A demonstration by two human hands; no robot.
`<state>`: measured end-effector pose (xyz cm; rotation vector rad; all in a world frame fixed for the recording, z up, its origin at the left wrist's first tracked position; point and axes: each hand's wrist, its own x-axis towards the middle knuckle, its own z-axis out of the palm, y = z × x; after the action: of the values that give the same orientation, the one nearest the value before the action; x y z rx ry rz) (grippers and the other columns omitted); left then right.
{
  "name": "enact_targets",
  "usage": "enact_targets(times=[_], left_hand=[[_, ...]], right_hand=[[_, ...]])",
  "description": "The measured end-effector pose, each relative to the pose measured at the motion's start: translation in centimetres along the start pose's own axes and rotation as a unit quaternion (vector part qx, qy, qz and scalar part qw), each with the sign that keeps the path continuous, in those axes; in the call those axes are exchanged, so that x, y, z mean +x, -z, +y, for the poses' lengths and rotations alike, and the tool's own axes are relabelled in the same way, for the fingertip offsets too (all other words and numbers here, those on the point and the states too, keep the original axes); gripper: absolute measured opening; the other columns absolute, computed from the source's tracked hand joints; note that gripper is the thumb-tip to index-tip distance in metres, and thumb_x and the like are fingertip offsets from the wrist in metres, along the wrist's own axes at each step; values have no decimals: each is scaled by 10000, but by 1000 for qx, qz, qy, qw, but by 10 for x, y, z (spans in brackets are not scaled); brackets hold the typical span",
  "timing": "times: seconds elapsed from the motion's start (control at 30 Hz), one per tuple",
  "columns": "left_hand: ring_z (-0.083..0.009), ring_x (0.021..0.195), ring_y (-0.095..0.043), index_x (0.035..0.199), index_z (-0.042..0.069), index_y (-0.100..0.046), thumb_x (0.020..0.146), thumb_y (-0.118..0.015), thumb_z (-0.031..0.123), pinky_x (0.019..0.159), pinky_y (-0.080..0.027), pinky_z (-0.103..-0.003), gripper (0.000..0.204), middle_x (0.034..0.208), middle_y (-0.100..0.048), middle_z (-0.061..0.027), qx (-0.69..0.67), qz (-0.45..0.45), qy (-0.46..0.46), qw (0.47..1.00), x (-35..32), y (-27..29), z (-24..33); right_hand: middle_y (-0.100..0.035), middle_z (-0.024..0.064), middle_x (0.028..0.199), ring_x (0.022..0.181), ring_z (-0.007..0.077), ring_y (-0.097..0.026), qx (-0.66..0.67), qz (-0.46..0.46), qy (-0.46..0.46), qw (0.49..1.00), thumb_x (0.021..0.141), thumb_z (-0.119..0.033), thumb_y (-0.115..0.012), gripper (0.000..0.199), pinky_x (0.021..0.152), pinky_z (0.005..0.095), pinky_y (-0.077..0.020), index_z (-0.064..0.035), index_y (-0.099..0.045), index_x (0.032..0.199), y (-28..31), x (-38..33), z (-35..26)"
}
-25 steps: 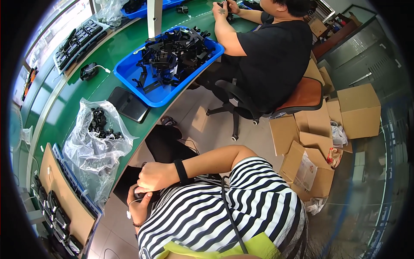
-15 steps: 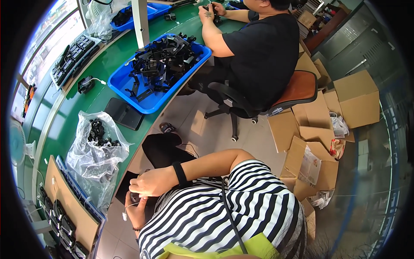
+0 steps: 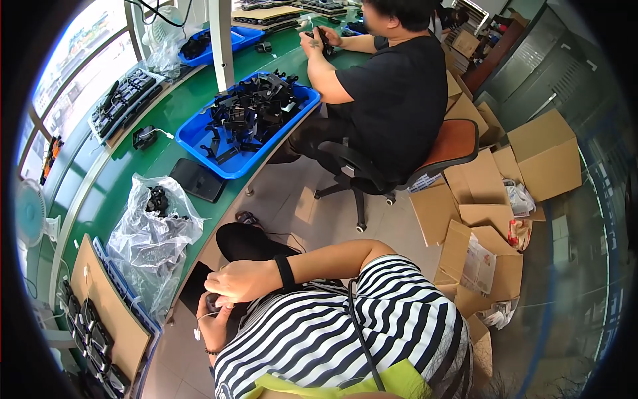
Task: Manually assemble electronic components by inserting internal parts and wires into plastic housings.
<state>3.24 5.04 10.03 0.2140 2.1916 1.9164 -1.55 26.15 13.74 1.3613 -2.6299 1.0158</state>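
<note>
Over my lap, my two hands meet around a small dark part (image 3: 212,303), mostly covered by fingers. My left hand (image 3: 212,326), with a beaded bracelet, is closed around it from below. My right hand (image 3: 240,280), wearing a black wristband, bends over its top with fingers pressed together against it. From the part hangs a thin white cable ending in a white connector (image 3: 197,334). Nearest on the green table (image 3: 154,158) lies a clear plastic bag (image 3: 149,243) holding small black pieces (image 3: 157,201).
A blue tray (image 3: 232,171) heaped with black brackets (image 3: 256,110) stands beyond a flat black box (image 3: 197,179). Left of me, a board (image 3: 119,312) is beside several black devices (image 3: 90,332). A co-worker (image 3: 399,93) sits ahead, handling a dark part. Open cardboard boxes (image 3: 492,266) stand at right.
The view has shifted slightly, so the table and tray sit a little lower. My hands keep hold of the dark part in nearly the same pose.
</note>
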Motion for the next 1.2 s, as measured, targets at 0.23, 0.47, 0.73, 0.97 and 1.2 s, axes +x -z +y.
enact_targets(times=[0.23,0.47,0.73,0.97,1.2], left_hand=[[-116,894,-577,1169,18,-619,817,-830,131,827,-479,-265,426,988,-659,-26,-5,8,4,1000,-14,-3,3],[-84,844,-544,1139,23,-624,816,-841,209,782,-456,-234,431,947,-640,11,-41,22,34,998,-19,-4,8],[-84,848,-586,1145,25,-630,809,-850,190,790,-484,-239,434,938,-663,0,-16,17,16,1000,-20,-10,4],[-90,864,-604,1121,27,-638,789,-870,212,793,-495,-252,446,939,-672,-11,12,35,39,999,-19,-9,2],[-111,863,-620,1118,31,-646,770,-885,258,796,-508,-281,480,929,-685,-32,29,52,14,998,-12,0,6]], right_hand=[[-626,193,829,699,379,-658,83,-66,0,994,932,-302,-637,329,593,455,-509,17,-561,940,0,3,-2],[-588,155,908,814,353,-628,80,-8,58,995,924,-249,-646,267,688,423,-506,4,-563,942,7,6,-5],[-551,140,887,821,349,-592,135,-26,-17,990,916,-227,-664,253,731,445,-479,-12,-531,903,-7,6,-5],[-558,146,907,840,355,-596,140,-41,8,989,925,-232,-663,259,747,437,-483,-18,-519,903,1,6,0],[-563,143,957,841,338,-609,141,-72,-45,986,930,-211,-676,248,739,424,-488,-11,-529,957,-2,22,-2]])
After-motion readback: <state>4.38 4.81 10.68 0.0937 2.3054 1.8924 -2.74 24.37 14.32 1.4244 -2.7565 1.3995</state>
